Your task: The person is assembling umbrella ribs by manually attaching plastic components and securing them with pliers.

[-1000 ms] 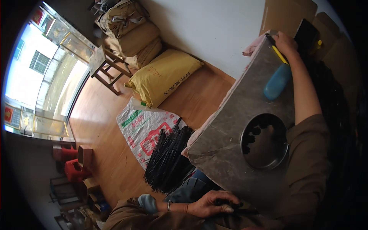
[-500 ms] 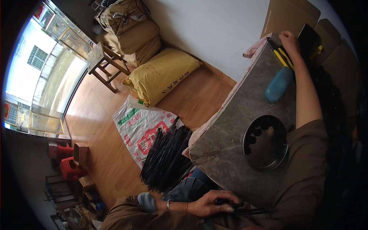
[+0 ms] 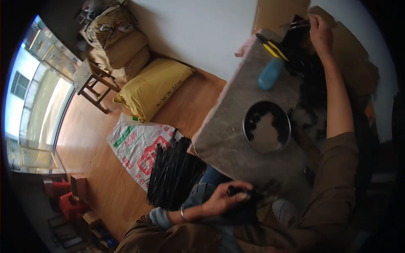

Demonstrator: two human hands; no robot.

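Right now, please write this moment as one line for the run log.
left hand: grips black sticks at table edge | right hand: lifts thin dark tool at far end | table: round bowl, blue bottle

Left hand (image 3: 223, 198) grips black strips (image 3: 253, 198); right hand (image 3: 319, 31) lifts a tool (image 3: 295, 25).

Brown sleeves cover both arms, the left cuff apparently lined blue, with 1 thin bracelet (image 3: 184, 213) at that wrist.

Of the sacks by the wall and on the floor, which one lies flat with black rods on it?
The white printed sack with red and green markings, spread flat on the floor; the black rods lie across it. The yellow sack and tan sacks are full.
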